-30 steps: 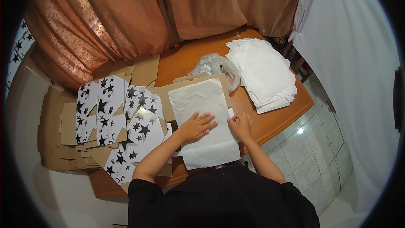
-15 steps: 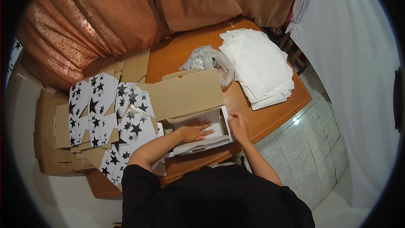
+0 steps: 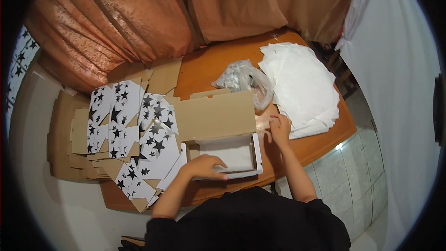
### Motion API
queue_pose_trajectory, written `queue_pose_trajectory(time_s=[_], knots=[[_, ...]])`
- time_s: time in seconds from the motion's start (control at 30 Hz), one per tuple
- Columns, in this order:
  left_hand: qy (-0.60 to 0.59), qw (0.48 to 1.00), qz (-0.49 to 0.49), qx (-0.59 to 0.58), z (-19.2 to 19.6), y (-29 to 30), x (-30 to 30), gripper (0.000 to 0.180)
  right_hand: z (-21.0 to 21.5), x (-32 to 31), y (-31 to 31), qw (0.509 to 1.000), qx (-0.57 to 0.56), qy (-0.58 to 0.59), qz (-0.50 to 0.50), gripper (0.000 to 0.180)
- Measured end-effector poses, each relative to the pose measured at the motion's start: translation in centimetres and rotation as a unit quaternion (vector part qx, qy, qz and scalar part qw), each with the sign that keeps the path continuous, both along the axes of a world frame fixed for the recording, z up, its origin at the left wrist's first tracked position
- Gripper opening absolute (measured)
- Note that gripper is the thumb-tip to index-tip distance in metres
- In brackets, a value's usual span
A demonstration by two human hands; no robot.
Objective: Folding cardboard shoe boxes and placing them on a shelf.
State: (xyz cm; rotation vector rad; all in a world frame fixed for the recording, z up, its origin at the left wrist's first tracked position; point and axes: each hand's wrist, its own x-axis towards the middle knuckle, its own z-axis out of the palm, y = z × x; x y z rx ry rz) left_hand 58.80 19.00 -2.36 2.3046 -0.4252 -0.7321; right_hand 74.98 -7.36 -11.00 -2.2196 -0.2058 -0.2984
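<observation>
Left hand (image 3: 204, 166) flat on near rim of open white-lined cardboard box (image 3: 230, 151); right hand (image 3: 280, 128) pinches stacked white paper sheets (image 3: 302, 88), count unclear. Crumpled clear plastic bag (image 3: 241, 80) contents unreadable.

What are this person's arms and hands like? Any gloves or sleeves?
No gloves: the left hand and right hand are bare, with no rings or watch visible. The forearms are uncovered too; a black top covers the upper arms and shoulders.
</observation>
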Motion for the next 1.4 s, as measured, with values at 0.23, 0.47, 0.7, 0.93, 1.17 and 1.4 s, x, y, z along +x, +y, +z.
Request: queue_pose_trajectory(time_s=[0.23,0.47,0.7,0.93,1.17,1.4], knots=[[-0.070,0.964,0.257,0.017,-1.2,-1.8,-3.5,0.014,-0.9,9.3,5.7,0.990,-0.139,-0.012,0.021,0.018],[-0.267,0.869,0.386,0.158,-2.6,-3.2,-2.5,0.012,-2.8,12.4,7.1,0.945,-0.302,0.047,0.114,0.022],[-0.336,0.844,0.368,0.199,-4.3,-3.3,-0.9,0.018,-3.9,11.7,6.9,0.950,-0.292,0.018,0.113,0.017],[-0.274,0.892,0.267,0.243,-6.0,-0.7,-0.9,0.014,0.6,10.5,6.2,0.980,-0.191,-0.031,0.052,0.019],[-0.320,0.876,0.192,0.304,-6.4,0.1,-1.7,0.015,5.9,5.1,3.9,0.995,-0.057,-0.038,0.075,0.017],[-0.523,0.780,0.201,0.278,-3.3,0.5,0.7,0.035,7.7,-1.2,2.6,0.997,-0.023,-0.052,0.052,0.014]])
